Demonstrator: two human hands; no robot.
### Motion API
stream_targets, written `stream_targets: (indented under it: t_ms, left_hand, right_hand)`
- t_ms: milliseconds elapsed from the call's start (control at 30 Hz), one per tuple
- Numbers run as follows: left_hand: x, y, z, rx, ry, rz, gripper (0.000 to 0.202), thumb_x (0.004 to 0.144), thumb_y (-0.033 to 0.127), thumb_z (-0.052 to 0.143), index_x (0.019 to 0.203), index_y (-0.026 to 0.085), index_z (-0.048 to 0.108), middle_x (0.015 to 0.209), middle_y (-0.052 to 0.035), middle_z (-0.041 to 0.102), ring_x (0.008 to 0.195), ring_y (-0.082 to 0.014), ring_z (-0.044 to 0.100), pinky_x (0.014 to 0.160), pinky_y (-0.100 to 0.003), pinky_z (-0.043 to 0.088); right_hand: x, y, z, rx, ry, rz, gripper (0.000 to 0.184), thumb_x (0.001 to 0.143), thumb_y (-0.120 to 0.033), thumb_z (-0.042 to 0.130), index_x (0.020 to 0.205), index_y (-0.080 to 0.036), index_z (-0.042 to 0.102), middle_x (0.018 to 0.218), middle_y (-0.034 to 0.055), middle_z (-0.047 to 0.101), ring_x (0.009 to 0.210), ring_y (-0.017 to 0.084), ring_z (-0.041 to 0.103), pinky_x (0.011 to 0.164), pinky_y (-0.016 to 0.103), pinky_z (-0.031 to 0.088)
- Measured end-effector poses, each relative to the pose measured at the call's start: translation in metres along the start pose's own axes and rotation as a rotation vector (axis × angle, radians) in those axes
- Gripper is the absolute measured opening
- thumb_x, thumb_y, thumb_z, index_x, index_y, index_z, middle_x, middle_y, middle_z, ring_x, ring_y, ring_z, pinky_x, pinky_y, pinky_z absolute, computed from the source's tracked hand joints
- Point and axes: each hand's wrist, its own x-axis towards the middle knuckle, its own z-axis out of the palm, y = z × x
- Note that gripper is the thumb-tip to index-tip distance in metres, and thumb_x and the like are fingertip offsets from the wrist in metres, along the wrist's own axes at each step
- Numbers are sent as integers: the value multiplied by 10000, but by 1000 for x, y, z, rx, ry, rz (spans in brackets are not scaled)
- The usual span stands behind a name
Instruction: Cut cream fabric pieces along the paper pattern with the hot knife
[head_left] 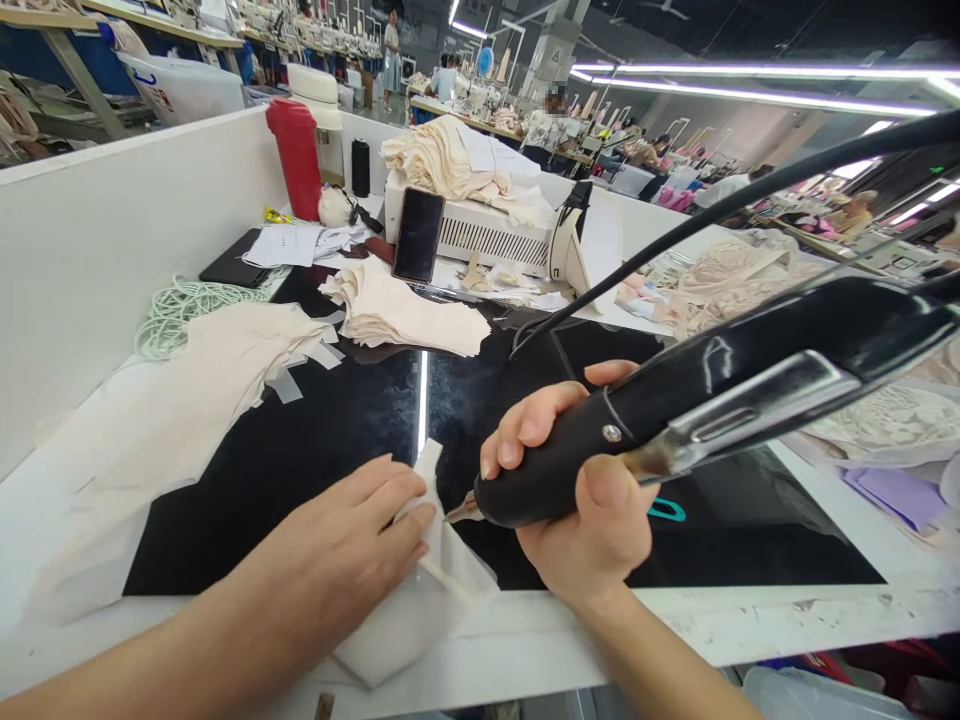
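Observation:
My right hand (581,480) is wrapped round a black corded hand tool (555,460) with a metal lever along its side. The thumb lies by the lever. Its pointed metal tip (465,510) reaches a thin, whitish fabric piece (450,560); I cannot tell whether it touches. On the left side of that piece, my left hand (360,530) is closed, fingers together, holding it at the front edge of the black glossy board (352,410). The piece's lower part spreads over the white table edge, and the hand partly hides it.
Cream fabric pieces (225,350) lie at left beside pale green cord (169,310). Behind are a fabric stack (405,315), a phone (418,235), a vented white box (487,240) and a red cup (294,155). The tool's black cable (637,255) arches at right, near lace fabric (877,420).

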Motion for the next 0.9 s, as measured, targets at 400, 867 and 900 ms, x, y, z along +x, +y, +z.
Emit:
stream_targets:
  t_ms: [400, 867, 900]
  left_hand:
    - [5, -44, 16, -336, -117, 22, 235, 1077, 131, 446, 1151, 160, 668, 1128, -75, 658, 1023, -186, 634, 928, -302, 553]
    - [-13, -41, 8, -283, -98, 47, 267, 1087, 205, 436, 1241, 202, 654, 1178, -88, 632, 1065, -218, 633, 1129, -443, 486]
    - [-14, -40, 9, -275, -93, 45, 270, 1087, 202, 433, 1248, 200, 650, 1187, -91, 633, 1091, -223, 632, 1143, -453, 476]
  right_hand:
    - [-1, 0, 0, 84, -15, 21, 386, 853, -360, 813, 1141, -300, 563, 810, -60, 641, 607, 118, 608, 543, 266, 567]
    - [-2, -3, 1, 24, -2, 3, 388, 845, -377, 808, 1130, -294, 558, 793, -55, 627, 597, 129, 605, 499, 264, 570]
    - [-2, -3, 1, 23, -1, -1, 385, 843, -369, 805, 1130, -291, 561, 791, -56, 629, 596, 128, 606, 501, 263, 571]
